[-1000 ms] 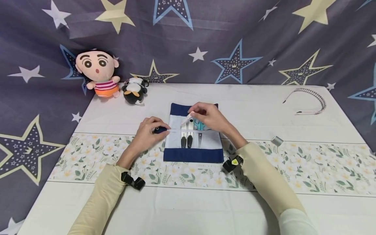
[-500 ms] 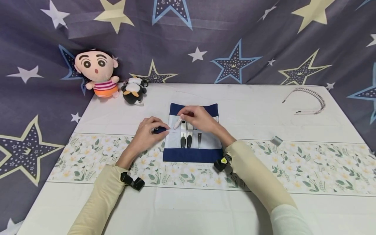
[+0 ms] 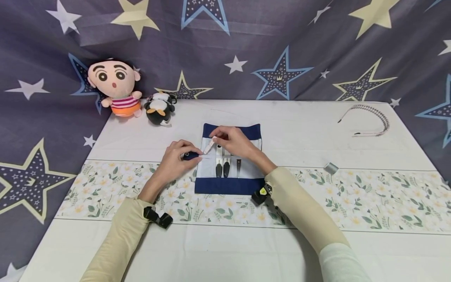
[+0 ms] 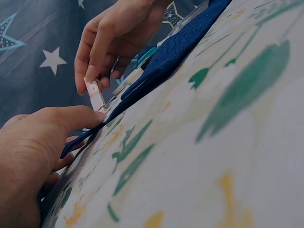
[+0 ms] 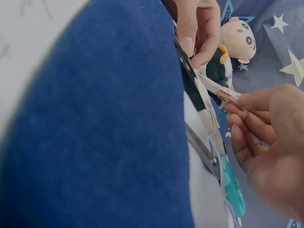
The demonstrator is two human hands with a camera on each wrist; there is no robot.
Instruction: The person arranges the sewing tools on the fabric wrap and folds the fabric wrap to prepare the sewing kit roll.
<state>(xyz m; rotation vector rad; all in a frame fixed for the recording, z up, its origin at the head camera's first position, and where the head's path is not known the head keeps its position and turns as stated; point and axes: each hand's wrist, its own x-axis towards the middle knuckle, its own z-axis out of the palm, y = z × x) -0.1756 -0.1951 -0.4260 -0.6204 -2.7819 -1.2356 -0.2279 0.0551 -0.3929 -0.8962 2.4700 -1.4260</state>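
Observation:
A navy fabric tool pouch point(image 3: 229, 186) lies unfolded on the table, its pale lining facing up. My left hand point(image 3: 177, 158) pinches its left edge, thumb on top and fingers beneath. Between the right thumb and fingertips I hold a slim white stick with pinkish markings point(image 3: 209, 145); its kind is unclear. Its lower end is close to the left thumb, by the pouch's elastic strip. My right hand point(image 3: 232, 141) hangs over the upper pouch. Under the strip sit two slim black-ended tools point(image 3: 226, 168) and scissors with teal handles point(image 5: 232, 187), which the right hand hides in the head view.
A plush doll point(image 3: 118, 90) and a plush penguin point(image 3: 159, 109) stand at the back left. A headband point(image 3: 382, 117) lies at the back right, and a small grey cylinder point(image 3: 331, 168) right of the pouch. A star-patterned cloth point(image 3: 306, 35) hangs behind the table.
My right hand has moved left across the pouch with the white stick, bringing its lower end down towards the left thumb. The left hand has kept its hold on the edge.

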